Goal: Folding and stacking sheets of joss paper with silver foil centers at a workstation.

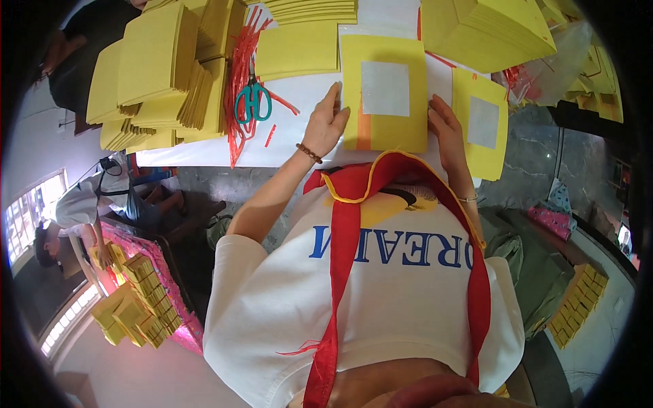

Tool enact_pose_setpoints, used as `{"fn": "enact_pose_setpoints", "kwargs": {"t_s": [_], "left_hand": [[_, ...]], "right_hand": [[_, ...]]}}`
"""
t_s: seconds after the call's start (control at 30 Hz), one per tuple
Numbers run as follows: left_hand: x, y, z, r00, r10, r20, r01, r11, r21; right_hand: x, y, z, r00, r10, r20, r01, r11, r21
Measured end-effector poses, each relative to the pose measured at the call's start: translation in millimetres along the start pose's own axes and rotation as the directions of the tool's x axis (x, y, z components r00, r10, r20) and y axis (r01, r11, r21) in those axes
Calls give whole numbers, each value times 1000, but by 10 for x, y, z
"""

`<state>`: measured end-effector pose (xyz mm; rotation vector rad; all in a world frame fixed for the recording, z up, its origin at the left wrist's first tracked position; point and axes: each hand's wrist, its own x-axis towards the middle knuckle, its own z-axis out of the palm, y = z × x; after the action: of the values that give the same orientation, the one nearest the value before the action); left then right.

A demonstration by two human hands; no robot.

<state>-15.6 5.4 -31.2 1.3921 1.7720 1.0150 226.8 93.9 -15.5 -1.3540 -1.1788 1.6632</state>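
In front of me on the white table lies a yellow paper stack (391, 129) with a pale square on its top face and an orange strip near its left side. At its left edge is my left hand (328, 124), fingers stretched out and thumb apart. My right hand (448, 129) is at the right edge, its fingers extended alongside. Neither hand has its fingers closed around anything. Just right of my right hand lies another yellow piece (486, 160) with a similar pale square. Teal-handled scissors (252, 102) rest on red strips, left of my left hand.
Tall stacks of folded yellow paper (153, 58) stand at the left. More yellow stacks (490, 34) and a clear plastic bag (568, 58) are at the far right. Red strips (238, 68) lie in a bundle. A person (88, 197) works at a pink-covered table (180, 299) with yellow bundles.
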Motion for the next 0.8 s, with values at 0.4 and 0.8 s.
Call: {"fn": "enact_pose_setpoints", "kwargs": {"t_s": [0.4,0.8], "left_hand": [[-56,-176,85,987,-154,36,151,853,-500],[-62,-379,126,987,124,-107,-111,987,119]], "right_hand": [[-68,86,-94,993,-45,111,50,998,-37],[20,189,-83,991,-76,111,84,995,-60]]}}
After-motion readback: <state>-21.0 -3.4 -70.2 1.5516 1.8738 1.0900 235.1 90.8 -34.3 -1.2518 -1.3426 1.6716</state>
